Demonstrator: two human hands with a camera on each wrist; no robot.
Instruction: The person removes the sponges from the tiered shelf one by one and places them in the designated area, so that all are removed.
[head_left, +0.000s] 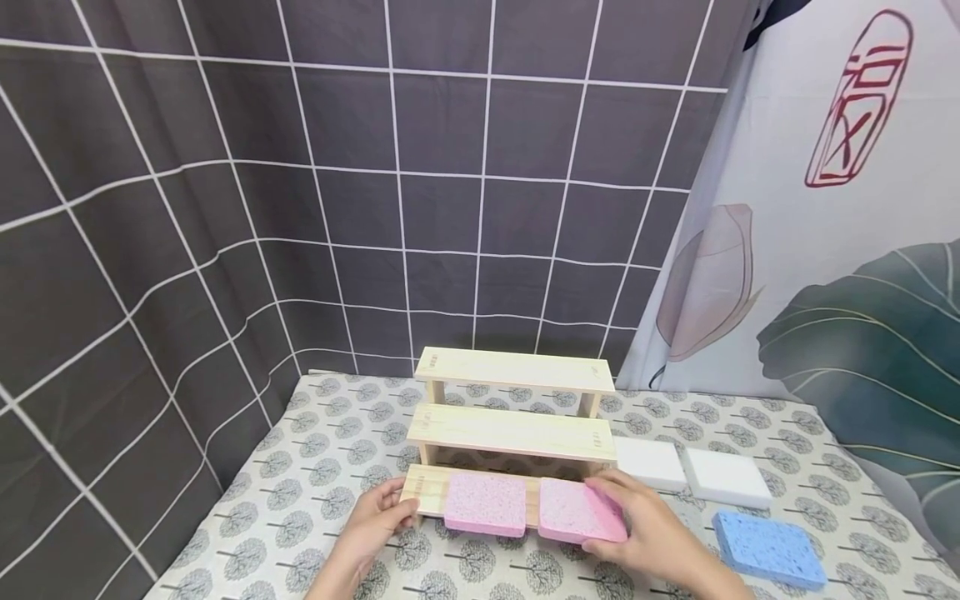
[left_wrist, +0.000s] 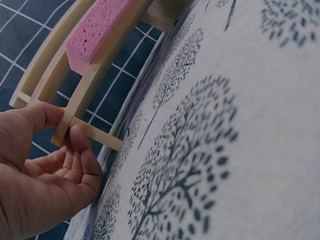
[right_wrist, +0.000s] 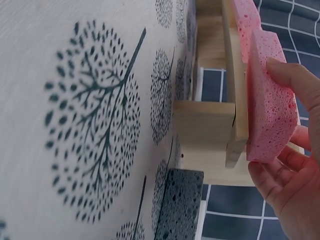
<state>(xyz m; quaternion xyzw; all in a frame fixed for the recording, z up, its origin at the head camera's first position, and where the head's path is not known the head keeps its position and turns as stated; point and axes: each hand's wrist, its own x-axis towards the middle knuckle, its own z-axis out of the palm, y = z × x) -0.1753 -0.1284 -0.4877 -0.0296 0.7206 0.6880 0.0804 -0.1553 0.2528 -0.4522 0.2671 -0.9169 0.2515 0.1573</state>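
A pale wooden three-step rack (head_left: 517,429) stands on the tree-patterned cloth. My left hand (head_left: 372,523) pinches the left end of its lowest step between thumb and fingers, as the left wrist view shows at the board's end (left_wrist: 67,122). On that step sits one pink sponge (head_left: 486,502), slightly past the front edge. To its right, my right hand (head_left: 651,527) grips a second pink sponge (head_left: 577,511) by its right end. In the right wrist view the thumb lies on the sponge's (right_wrist: 272,100) upper face, fingers at its end, and the sponge is close over the step.
Right of the rack lie two white sponges (head_left: 651,463) (head_left: 727,478) and a blue sponge (head_left: 770,548). A dark grey sponge (right_wrist: 181,205) lies near the rack's right end. Behind stands a dark gridded curtain (head_left: 450,208); a printed white curtain (head_left: 780,167) hangs at right.
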